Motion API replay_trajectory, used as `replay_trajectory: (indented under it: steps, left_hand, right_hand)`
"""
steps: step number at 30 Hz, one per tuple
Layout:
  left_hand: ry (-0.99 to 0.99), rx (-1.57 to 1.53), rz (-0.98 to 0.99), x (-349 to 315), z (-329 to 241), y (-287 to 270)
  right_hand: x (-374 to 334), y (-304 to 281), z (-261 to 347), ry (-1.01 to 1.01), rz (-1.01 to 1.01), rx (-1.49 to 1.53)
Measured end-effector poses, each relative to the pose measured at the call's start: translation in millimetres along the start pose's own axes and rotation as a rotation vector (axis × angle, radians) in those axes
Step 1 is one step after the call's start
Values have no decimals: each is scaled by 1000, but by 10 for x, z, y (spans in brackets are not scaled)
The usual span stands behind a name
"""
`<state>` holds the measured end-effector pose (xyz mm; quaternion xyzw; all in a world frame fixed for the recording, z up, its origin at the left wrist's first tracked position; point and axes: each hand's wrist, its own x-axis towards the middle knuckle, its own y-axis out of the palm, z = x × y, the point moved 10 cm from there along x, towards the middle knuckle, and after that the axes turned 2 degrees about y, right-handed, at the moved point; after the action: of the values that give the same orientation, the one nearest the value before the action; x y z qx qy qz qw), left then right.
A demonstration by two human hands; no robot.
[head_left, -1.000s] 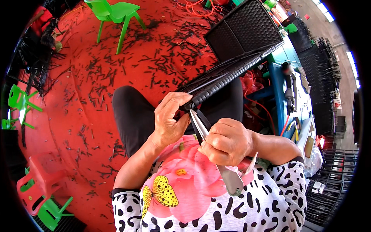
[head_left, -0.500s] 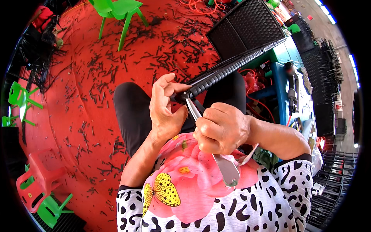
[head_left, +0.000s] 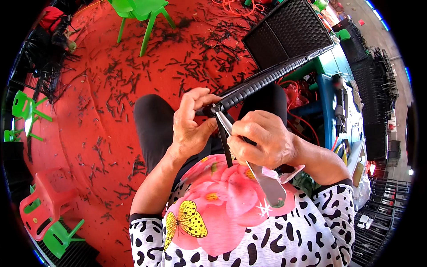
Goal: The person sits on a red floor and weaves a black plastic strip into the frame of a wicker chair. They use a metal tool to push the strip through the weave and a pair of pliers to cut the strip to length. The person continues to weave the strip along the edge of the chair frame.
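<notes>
My right hand (head_left: 260, 138) is closed in a fist around a flat silver metal tool (head_left: 269, 187) with a rounded rear end; its exact kind is unclear. The tool's narrow front part meets the near end of a black woven panel frame (head_left: 253, 91), whose bar is wrapped in black strip. My left hand (head_left: 192, 122) grips that same end, thumb below and fingers curled over it. A loose black strip (head_left: 225, 144) hangs down between my hands. The frame's far part rises into a black woven panel (head_left: 289, 31).
Black strip scraps (head_left: 191, 66) litter the red floor. A green chair (head_left: 142, 13) stands ahead, a red chair (head_left: 46, 200) at the lower left. On the right is a blue table (head_left: 327, 95) with a black power tool (head_left: 339, 107) and red cords. Black woven panels (head_left: 364, 84) stack beyond.
My right hand has shifted slightly right, with the tool's rear end swinging right. The loose black strip now shows longer below the frame's end. The left hand keeps its grip.
</notes>
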<state>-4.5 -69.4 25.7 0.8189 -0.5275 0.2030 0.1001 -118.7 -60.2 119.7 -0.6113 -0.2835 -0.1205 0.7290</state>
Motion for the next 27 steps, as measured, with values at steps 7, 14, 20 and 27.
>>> replay_trajectory:
  steps: [7, 14, 20, 27]
  left_hand:
    - [35, 19, 128, -2, 155, 137]
    - [147, 85, 129, 46, 95, 298]
    - [54, 27, 154, 90, 68, 308]
    - [51, -21, 127, 150, 151, 200]
  right_hand:
    - [13, 116, -51, 70, 307, -87]
    - [0, 105, -4, -20, 303, -69]
    - [-37, 92, -91, -198, 221, 9]
    - [-41, 102, -255, -154, 233, -32]
